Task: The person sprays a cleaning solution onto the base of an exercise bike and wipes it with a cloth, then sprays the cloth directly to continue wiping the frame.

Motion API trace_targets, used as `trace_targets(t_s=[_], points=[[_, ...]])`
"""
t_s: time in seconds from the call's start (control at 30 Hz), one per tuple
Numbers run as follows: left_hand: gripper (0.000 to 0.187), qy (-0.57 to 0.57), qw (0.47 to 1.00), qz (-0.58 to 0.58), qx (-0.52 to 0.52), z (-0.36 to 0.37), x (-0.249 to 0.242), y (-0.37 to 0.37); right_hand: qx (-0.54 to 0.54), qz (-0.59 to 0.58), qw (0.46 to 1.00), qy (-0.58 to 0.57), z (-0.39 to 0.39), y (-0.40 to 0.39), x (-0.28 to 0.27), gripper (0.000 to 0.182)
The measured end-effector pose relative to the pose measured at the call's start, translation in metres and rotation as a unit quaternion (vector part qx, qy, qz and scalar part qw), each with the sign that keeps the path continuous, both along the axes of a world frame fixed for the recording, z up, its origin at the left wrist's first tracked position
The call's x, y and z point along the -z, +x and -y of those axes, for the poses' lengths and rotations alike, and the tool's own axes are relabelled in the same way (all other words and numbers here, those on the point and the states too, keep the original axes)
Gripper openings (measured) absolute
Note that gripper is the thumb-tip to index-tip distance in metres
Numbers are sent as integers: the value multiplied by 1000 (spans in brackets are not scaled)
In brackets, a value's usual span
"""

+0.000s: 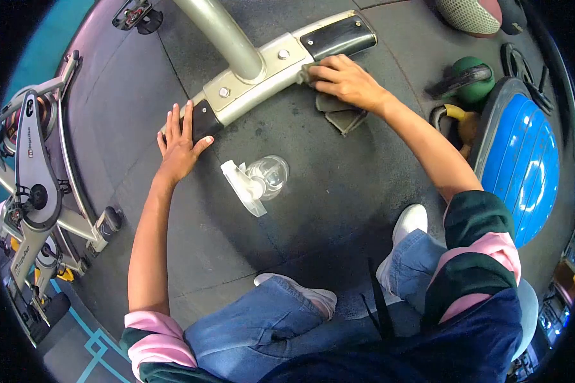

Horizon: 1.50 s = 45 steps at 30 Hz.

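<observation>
I crouch over a dark rubber floor. My right hand (344, 80) presses a dark grey cloth (338, 111) against the grey metal base bar (271, 70) of an exercise machine, near its black end cap (338, 38). My left hand (180, 142) lies flat with fingers spread on the floor, touching the bar's other black end cap (204, 121). A clear spray bottle (259, 182) with a white trigger head lies on its side on the floor between my arms.
A grey upright post (227, 35) rises from the bar. An exercise bike (35, 179) stands at the left. A blue balance dome (524, 163), a green kettlebell (469, 80) and a yellow kettlebell (459, 122) sit at the right. My knees and white shoes (409, 223) are below.
</observation>
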<state>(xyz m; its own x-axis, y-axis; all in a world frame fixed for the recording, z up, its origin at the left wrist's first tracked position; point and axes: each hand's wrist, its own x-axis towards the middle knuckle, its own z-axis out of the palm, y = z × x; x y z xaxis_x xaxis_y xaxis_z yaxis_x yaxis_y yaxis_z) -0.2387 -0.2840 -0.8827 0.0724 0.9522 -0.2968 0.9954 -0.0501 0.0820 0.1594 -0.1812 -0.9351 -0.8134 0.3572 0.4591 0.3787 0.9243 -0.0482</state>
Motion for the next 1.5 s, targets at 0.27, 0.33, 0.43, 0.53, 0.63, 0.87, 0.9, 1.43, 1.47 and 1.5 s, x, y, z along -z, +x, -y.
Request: trace_targets(t_s=[0.27,0.33,0.43,0.53,0.63,0.87,0.9,1.43,1.47,1.5], points=[[88,-6,1000,-6,-5,-1,-2,2,-86,-82,993,16,37,-126,7,10],[88,-8,1000,-2,-5,-1,-4,4,-101,-102,990,-13,47,-154,4,10],[87,-10,1000,-2,-10,-1,-6,5,-90,-91,992,-10,39,-134,4,15],[88,1,1000,0,-2,-1,-2,1,10,-106,994,22,21,-63,8,30],[89,-6,1000,1,-7,0,-5,5,178,-147,973,-26,-1,10,4,45],[88,-6,1000,-14,-5,-1,-6,6,443,-301,843,-46,-30,35,18,45],[89,-9,1000,-15,-8,-1,-6,6,441,-290,849,-31,-27,24,13,40],[89,-7,1000,1,-7,0,-6,4,337,-217,916,-35,-97,25,4,27],[88,-6,1000,1,-7,0,-7,5,363,-227,901,-66,-96,29,-2,27],[88,-7,1000,-1,-7,0,-6,4,369,-212,901,-81,-94,23,-6,26]])
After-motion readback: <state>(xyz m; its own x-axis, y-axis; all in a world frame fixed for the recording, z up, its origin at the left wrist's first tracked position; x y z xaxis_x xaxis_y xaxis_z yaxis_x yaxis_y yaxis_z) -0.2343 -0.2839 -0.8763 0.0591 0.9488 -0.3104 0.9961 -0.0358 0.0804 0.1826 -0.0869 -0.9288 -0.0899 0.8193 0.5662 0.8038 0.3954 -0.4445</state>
